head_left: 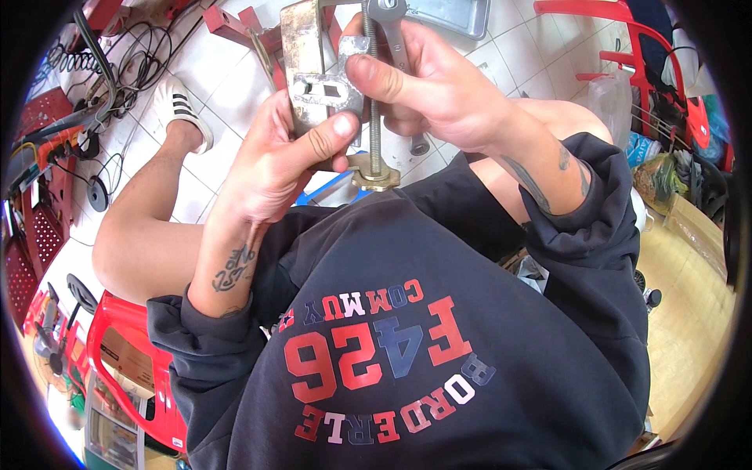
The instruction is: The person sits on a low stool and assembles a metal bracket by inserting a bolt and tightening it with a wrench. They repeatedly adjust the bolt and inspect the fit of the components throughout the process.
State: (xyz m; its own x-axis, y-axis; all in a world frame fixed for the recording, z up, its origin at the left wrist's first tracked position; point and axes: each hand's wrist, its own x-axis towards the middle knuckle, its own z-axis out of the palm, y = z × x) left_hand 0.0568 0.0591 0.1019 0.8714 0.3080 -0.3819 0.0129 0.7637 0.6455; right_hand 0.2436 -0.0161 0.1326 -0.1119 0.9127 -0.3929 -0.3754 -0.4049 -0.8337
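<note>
High in the view, both my hands hold a worn metal bracket (321,92) with a slot in its lower plate. A long threaded rod (374,141) runs along its right side, with a brass-coloured flanged nut (376,181) at the lower end. My left hand (274,160) is closed around the bracket's lower left, thumb across its bottom edge. My right hand (431,90) grips a grey combination wrench (398,48), which passes behind the thumb; its ring end (421,146) shows below the fingers. That thumb's tip presses the bracket near the rod. Fingers behind the metal are partly hidden.
Red metal stands (227,27) and tangled black cables (141,59) lie at the far left. A grey metal tray (458,16) sits on the tiled floor ahead. Red plastic chairs (102,337) (666,39) stand at both sides, with bags (658,176) at the right.
</note>
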